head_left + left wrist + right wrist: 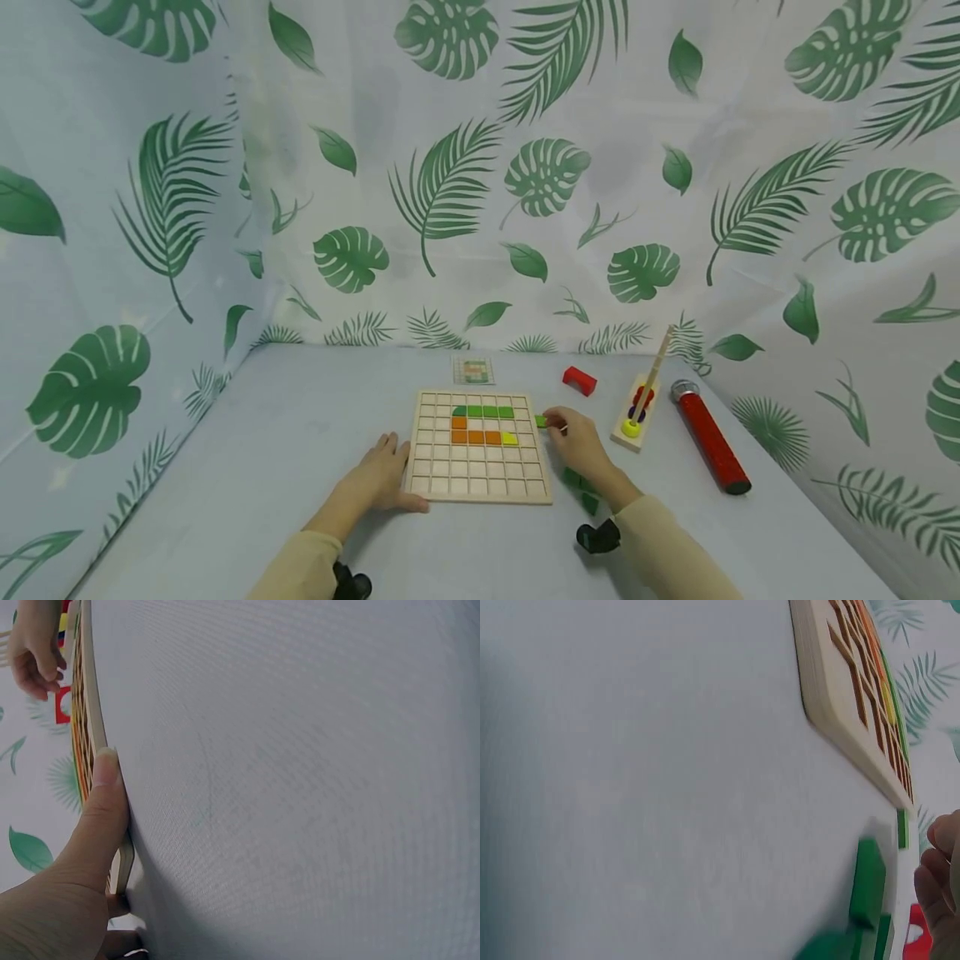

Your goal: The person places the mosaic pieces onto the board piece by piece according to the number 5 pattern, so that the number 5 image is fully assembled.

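While left grip point(381, 473) lies spread against board point(480, 491), pale tabletop point(262, 433), leaf-printed walls point(472, 208), right grip point(581, 450), pinch unclear

The pale counter point(225, 483) supports a gridded wooden board point(477, 471), a picture card point(474, 372), a red arch block point(580, 379), a peg stand point(642, 405), a red tube point(708, 435) and green blocks point(868, 881), partly hidden, count uncertain.

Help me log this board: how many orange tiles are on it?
4: one orange tile under the dark green tile, three orange tiles in the next row, left of the yellow tile.
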### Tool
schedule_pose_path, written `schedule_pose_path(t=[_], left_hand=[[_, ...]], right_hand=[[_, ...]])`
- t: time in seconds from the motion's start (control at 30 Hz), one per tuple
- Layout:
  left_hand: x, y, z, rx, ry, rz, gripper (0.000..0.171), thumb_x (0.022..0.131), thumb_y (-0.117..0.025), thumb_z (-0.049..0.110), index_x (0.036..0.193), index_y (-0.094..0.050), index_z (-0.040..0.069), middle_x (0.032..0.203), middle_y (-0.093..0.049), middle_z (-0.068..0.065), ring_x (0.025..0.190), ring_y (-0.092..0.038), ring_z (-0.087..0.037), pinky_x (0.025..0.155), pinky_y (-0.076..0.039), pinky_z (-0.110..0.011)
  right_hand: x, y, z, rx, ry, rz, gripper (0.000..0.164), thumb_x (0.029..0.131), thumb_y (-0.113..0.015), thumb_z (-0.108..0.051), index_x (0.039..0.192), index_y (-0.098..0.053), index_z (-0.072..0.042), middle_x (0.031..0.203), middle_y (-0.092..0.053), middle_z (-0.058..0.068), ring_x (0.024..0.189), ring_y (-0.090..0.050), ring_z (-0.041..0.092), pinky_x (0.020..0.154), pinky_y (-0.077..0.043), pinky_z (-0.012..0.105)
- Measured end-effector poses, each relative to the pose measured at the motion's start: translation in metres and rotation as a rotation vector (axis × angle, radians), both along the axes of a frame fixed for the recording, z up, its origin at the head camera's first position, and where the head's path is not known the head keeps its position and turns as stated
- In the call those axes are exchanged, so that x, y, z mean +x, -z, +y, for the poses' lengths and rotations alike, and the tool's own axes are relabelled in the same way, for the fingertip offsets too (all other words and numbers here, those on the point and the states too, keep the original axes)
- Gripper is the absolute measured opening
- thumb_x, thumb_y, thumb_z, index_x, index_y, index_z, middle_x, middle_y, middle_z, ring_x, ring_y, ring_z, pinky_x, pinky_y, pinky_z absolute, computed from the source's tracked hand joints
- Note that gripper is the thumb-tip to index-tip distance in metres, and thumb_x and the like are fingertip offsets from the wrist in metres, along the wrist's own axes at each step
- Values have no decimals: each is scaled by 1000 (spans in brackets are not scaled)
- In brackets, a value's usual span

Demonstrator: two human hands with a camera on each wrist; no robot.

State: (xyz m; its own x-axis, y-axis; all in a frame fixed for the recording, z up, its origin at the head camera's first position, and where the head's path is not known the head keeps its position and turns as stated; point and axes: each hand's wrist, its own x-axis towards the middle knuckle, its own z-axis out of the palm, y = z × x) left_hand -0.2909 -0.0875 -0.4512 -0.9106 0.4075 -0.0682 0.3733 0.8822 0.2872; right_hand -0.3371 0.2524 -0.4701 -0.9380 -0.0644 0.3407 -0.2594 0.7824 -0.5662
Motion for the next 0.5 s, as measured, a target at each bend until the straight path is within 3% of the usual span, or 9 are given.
schedule_pose_path(t=[0.5], left_hand=[[-2, 2, 1, -13, -4, -5, 107, 65, -76, 61, 138, -39, -8, 142, -29, -34, 134, -25, -46, 108, -29, -52]], right_hand=[[17, -8, 48, 23, 15, -87, 26, 88, -64, -4, 114, -61, -1, 99, -64, 8, 87, -58, 19, 80, -53, 38]])
